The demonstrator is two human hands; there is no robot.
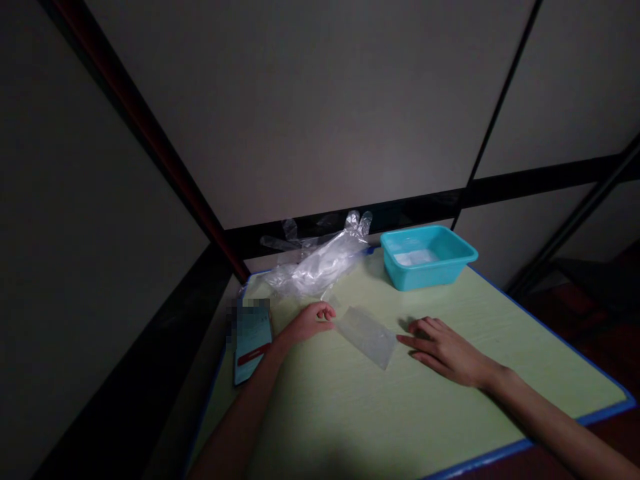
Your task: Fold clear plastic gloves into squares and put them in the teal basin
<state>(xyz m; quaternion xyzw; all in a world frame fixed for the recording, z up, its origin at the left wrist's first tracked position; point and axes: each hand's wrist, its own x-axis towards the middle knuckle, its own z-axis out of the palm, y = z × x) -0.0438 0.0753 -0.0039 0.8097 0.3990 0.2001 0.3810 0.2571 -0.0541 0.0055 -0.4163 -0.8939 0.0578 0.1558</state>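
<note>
Pale green worktop (350, 420) with a blue rim, set into a corner of grey wall panels (320, 107) framed by dark bars. At the worktop's far left corner lies a heap of crumpled clear plastic (315, 267), with glove-like fingers sticking up along the far edge. Near the far right corner stands a teal rectangular basin (425, 270), upright, with something pale in its bottom that is too dim to identify; heap and basin are apart. The right hand (447, 350) rests palm down near the middle of the worktop, fingers stretched out flat and slightly spread, gripping nothing, with the index fingertip at the right end of a flat clear plastic sleeve (367, 335). The left hand (307, 322) lies closer to the left edge, fingers curled inward with their tips meeting the sleeve's left end; whether they pinch it or merely touch it cannot be told. The sleeve lies flat on the worktop between the two hands, running diagonally, near the heap and well apart from the basin. A teal card with a red band (251, 340) overhangs the left edge, just beside the left wrist.
</note>
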